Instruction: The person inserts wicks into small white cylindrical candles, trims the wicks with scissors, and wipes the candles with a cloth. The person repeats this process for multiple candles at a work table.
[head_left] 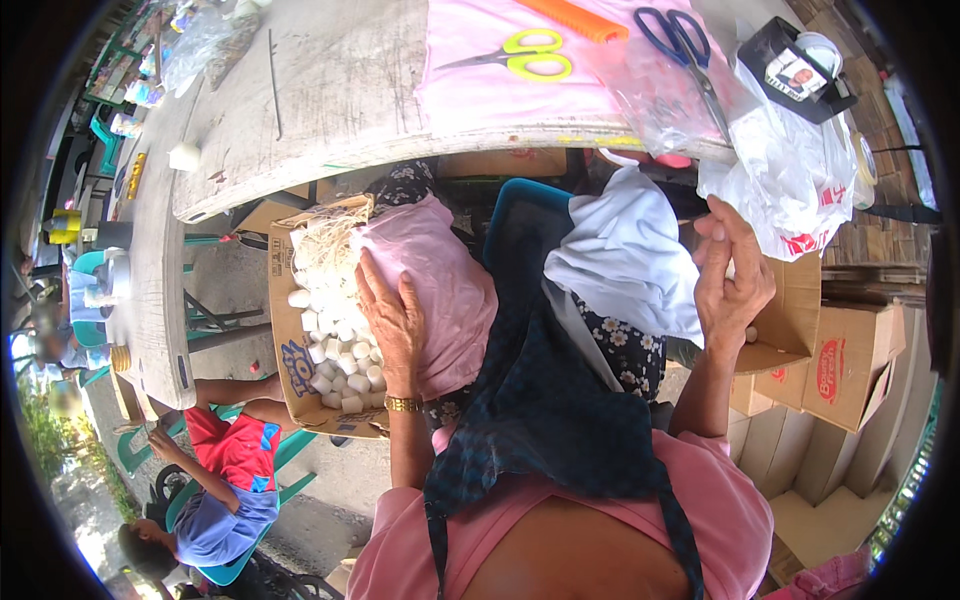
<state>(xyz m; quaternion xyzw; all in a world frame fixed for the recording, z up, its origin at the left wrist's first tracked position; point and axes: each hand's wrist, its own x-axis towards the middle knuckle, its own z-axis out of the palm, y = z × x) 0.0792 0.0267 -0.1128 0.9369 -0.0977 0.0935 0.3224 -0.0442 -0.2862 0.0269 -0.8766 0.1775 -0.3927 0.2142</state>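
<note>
My left hand (392,325) lies with its fingers stretched out over a pink cloth (455,300) on my lap, at the edge of a cardboard box (292,345). Many small white cylindrical pieces (345,355) fill that box, with pale straw-like strands (325,235) heaped at its far end. My right hand (735,280) is raised beside a white cloth (625,255) draped over my other leg. Its fingers are bent together; a bit of white shows between them, too small to name. Behind that hand stands another open cardboard box (790,310), its contents mostly hidden.
On the wooden table (340,90) ahead lie green-handled scissors (535,55), dark-handled scissors (685,50) and an orange tool (575,18). A white plastic bag (790,170) hangs at its right edge. More cartons (850,365) stand right. A seated person (225,510) is at lower left.
</note>
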